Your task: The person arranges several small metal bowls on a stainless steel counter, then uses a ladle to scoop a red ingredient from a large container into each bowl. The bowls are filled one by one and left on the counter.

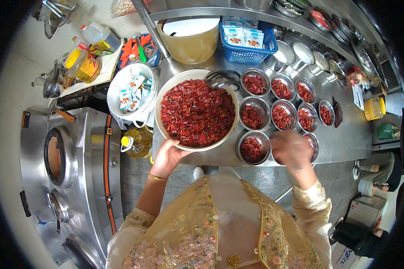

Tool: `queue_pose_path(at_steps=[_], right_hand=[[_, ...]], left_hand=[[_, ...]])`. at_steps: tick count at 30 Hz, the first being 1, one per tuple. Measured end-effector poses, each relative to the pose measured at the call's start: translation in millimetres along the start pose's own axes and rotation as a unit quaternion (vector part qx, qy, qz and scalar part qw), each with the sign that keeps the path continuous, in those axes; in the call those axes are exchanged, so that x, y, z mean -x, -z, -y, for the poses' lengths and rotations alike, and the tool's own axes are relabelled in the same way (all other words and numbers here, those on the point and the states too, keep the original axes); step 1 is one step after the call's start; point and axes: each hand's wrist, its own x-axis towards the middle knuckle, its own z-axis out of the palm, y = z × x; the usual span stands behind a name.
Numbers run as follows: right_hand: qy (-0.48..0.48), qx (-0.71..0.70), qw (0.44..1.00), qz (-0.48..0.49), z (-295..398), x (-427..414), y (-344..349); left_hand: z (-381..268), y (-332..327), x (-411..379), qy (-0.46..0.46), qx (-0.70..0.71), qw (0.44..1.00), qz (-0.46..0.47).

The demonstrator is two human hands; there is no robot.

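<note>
My left hand (168, 157) grips the near rim of a large cream basin (159, 125), thumb over the edge. Cut dried red chillies (197, 112) fill the basin. A dark slotted spoon (222, 79) rests at its far right rim. Blurred by motion, my right hand (291, 149) is above a steel bowl (275, 159) in the nearest row and partly hides it; whether it holds anything cannot be seen. Beside it are a steel bowl of chillies (253, 148) on the left and another steel bowl (312, 143) on the right. Several more such bowls stand in rows behind, including one (282, 115).
Behind the basin stand a tan tub (188, 47) and a blue basket (247, 57) of packets. Steel pots (303, 55) line the back right. Left are a white bucket (112, 101), an oil jug (139, 144) and a stove (84, 175). Other people (377, 171) are at far right.
</note>
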Motion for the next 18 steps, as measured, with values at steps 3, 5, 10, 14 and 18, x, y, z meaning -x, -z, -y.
queue_pose_path(at_steps=[3, 5, 10, 14, 18], right_hand=[[0.186, 0.217, 0.944, 0.167, 38, -50, -51], [0.157, 0.22, 0.929, 0.254, 43, -51, -67], [-0.378, -0.291, 0.879, -0.006, 21, -68, -111], [-0.432, -0.315, 0.842, -0.073, -2, -45, -117], [-0.371, -0.306, 0.877, -0.004, 31, -40, -106]], left_hand=[[7, 13, -3, 0.002, 0.035, 0.999, -0.02], [10, 15, -9, 0.017, 0.056, 0.998, -0.037], [2, -3, -1, 0.065, 0.073, 0.995, -0.028], [4, 2, -6, 0.056, 0.07, 0.996, -0.003], [-2, 11, 0, 0.064, 0.056, 0.996, -0.01]])
